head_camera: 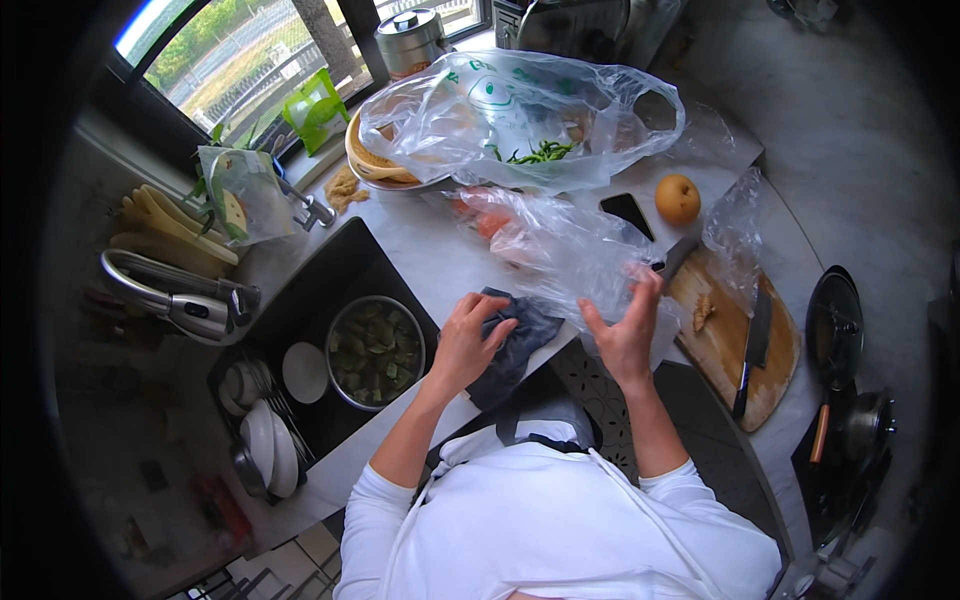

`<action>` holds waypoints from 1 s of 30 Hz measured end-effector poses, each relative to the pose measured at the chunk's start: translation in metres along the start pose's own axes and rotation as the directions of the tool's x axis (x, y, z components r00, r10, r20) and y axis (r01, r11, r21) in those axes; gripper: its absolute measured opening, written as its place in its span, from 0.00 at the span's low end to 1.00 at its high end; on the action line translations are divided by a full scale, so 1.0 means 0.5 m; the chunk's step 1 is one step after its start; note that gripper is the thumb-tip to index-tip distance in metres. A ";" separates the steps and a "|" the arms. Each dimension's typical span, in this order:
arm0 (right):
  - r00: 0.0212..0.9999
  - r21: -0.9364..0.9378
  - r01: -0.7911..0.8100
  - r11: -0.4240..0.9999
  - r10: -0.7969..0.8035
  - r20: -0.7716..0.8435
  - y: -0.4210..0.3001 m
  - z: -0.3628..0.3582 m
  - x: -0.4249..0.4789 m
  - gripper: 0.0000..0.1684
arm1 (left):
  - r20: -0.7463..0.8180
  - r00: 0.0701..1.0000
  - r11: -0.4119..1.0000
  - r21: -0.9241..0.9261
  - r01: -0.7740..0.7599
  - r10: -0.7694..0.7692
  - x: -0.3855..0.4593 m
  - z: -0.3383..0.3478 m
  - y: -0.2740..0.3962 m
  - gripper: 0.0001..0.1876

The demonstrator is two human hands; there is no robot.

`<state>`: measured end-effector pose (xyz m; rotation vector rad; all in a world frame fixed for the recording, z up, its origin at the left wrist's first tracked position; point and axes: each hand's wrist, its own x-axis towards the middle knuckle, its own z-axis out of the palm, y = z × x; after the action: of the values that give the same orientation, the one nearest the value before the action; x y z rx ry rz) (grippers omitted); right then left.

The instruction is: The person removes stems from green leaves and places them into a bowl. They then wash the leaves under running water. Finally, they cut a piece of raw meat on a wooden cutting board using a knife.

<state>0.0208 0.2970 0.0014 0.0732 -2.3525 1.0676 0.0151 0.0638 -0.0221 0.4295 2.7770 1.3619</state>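
My left hand (466, 341) hovers over a dark cloth (514, 345) at the counter's front edge, thumb and fingers apart and nothing in it. Just right of it, my right hand (628, 330) has its thumb and fingers spread against a clear plastic bag (577, 251). Its fingertips are blurred. At the bag's far left end, orange-red produce (491, 221) shows through the film. Behind lies a larger plastic carrier bag (517, 112) with green print; green chili peppers (544, 152) are visible at it. A phone (628, 215) and a round yellow-brown fruit (677, 199) rest on the right.
In the dark sink (300, 300) at left are a metal bowl (375, 352) of cut green pieces in water and stacked dishes (274, 450). A knife (754, 345) and a ginger piece (703, 311) lie on the wooden cutting board (776, 375). A faucet (172, 300) overhangs the left.
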 end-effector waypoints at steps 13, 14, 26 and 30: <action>0.940 0.202 0.255 0.946 -0.291 0.178 -0.071 0.017 0.007 0.13 | -0.018 0.955 0.352 -0.932 0.091 -0.295 0.167 -0.068 0.056 0.14; 0.952 0.154 0.254 0.955 -0.275 0.135 -0.063 0.010 0.009 0.12 | 0.027 0.969 0.308 -0.946 0.105 -0.247 0.174 -0.078 0.066 0.16; 0.992 -0.319 -0.128 0.939 0.118 -0.051 0.068 -0.150 -0.008 0.36 | 0.161 0.986 0.657 -0.749 0.089 0.050 0.114 -0.110 0.090 0.50; 0.797 -0.462 -0.465 0.755 0.584 0.154 0.088 -0.182 -0.050 0.37 | 0.371 0.927 0.918 -0.384 0.098 0.056 0.046 -0.096 0.066 0.58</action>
<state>0.0720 0.3872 0.0075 -0.6864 -2.9134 0.8136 -0.0060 0.0516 0.0355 0.5659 2.1270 1.5901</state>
